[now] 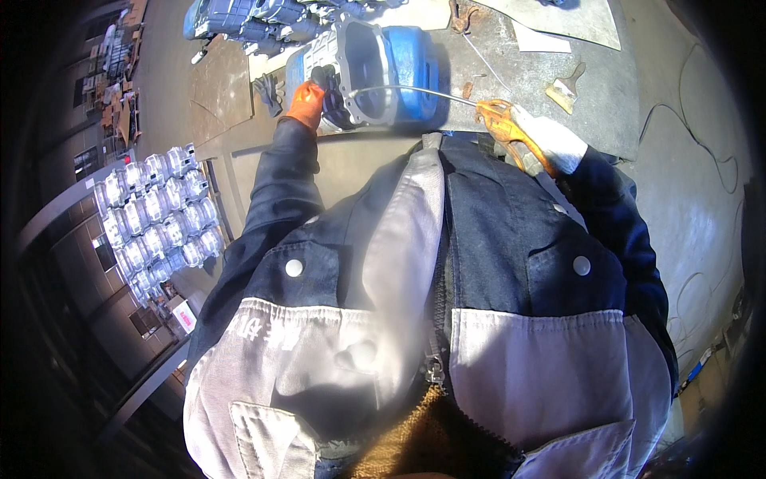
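A grey cast-metal housing (369,68) with a wide flanged opening lies on its side against a blue rounded block (413,72). My left hand (306,104), in an orange glove, grips the housing's left near side. Its fingertips are partly lost among dark shapes there. My right hand (554,142), in a white glove, is closed round an orange air blow gun (504,126). From the gun a long thin metal nozzle (431,92) reaches left across the blue block, its bent tip at the mouth of the housing.
Several metal castings (263,20) stand at the table's back left. A dark glove (267,94) lies left of the housing. To the right are a paintbrush (566,88), a sheet of paper (542,38) and a rusty tool (461,16). Stacked castings (159,211) stand off left; a cable (678,120) runs along the floor.
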A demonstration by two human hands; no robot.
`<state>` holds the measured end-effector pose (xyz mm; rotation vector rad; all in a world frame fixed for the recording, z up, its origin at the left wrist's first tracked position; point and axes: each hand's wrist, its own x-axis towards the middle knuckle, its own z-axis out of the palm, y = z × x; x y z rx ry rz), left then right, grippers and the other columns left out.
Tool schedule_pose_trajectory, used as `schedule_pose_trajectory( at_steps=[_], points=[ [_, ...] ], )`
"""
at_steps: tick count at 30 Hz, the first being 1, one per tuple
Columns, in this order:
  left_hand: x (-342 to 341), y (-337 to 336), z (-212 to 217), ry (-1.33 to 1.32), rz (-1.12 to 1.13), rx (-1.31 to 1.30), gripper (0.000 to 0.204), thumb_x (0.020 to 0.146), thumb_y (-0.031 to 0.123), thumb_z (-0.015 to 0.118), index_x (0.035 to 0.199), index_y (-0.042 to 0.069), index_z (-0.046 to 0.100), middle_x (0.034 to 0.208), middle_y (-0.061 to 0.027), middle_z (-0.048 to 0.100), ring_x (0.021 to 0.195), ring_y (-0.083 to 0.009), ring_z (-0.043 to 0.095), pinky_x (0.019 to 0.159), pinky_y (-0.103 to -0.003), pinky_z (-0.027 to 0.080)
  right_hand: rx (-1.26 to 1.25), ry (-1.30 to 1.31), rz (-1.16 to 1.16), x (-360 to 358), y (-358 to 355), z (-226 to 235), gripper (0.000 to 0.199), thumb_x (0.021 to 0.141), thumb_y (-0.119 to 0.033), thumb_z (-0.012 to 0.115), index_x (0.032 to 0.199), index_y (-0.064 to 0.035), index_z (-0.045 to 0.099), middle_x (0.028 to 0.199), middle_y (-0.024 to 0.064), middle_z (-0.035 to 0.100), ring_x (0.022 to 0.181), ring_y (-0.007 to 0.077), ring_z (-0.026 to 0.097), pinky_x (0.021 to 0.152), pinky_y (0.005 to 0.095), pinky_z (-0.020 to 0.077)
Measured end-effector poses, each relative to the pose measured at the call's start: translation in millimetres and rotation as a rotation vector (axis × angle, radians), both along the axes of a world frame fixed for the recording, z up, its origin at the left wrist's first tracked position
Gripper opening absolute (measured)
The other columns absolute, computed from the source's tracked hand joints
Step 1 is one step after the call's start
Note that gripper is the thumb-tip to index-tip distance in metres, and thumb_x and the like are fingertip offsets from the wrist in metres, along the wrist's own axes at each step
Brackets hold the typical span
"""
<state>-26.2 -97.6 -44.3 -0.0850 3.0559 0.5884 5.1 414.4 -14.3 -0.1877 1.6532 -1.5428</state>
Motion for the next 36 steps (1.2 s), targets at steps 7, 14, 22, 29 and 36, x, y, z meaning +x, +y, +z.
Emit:
schedule_pose_trajectory(
  at_steps=[7,14,22,29,36],
  points=[
    [4,18,7,-0.011,0.120,0.005,0.033,0.090,0.027,0.042,0.093,-0.001,0.058,0.089,-0.0227,0.063,0.089,-0.0387,0.059,0.078,-0.042,0.047,0.085,0.085,-0.012,7,-1,7,0.049,0.100,-0.039,0.038,0.112,0.0024,0.060,0.094,0.0193,0.067,0.083,0.0234,0.059,0.084,0.0343,0.0436],
    [7,32,22,-0.080,0.181,0.083,0.038,0.089,0.031,0.043,0.095,-0.002,0.059,0.089,-0.0255,0.062,0.090,-0.0437,0.058,0.076,-0.044,0.046,-0.002,-0.269,-0.159,9,5,13,0.052,0.098,-0.046,0.040,0.102,-0.0022,0.067,0.081,0.0083,0.066,0.067,0.0103,0.056,0.062,0.0232,0.0439],
    [7,35,18,0.012,0.147,0.056,0.033,0.093,0.026,0.043,0.095,-0.002,0.059,0.076,-0.0158,0.062,0.074,-0.0304,0.061,0.064,-0.037,0.045,0.119,0.234,-0.146,-31,-48,23,0.046,0.096,-0.042,0.043,0.093,-0.0016,0.065,0.071,0.0142,0.063,0.060,0.0251,0.058,0.063,0.0344,0.0467],
    [5,25,7,0.028,0.060,-0.033,0.029,0.094,0.024,0.044,0.096,-0.001,0.059,0.078,-0.0131,0.063,0.075,-0.0280,0.061,0.064,-0.036,0.045,0.496,0.860,0.161,-30,-38,23,0.042,0.097,-0.036,0.032,0.106,-0.0048,0.059,0.081,0.0192,0.064,0.074,0.0350,0.062,0.075,0.0415,0.0474],
    [4,99,29,-0.112,0.257,-0.044,0.058,0.070,0.022,0.069,0.120,0.002,0.048,0.106,-0.0232,0.061,0.097,-0.0371,0.060,0.084,-0.039,0.047,0.623,0.468,0.453,-7,-28,21,0.039,0.097,-0.025,0.035,0.131,-0.0081,0.045,0.101,0.0239,0.060,0.095,0.0387,0.059,0.086,0.0424,0.0454]
  ],
)
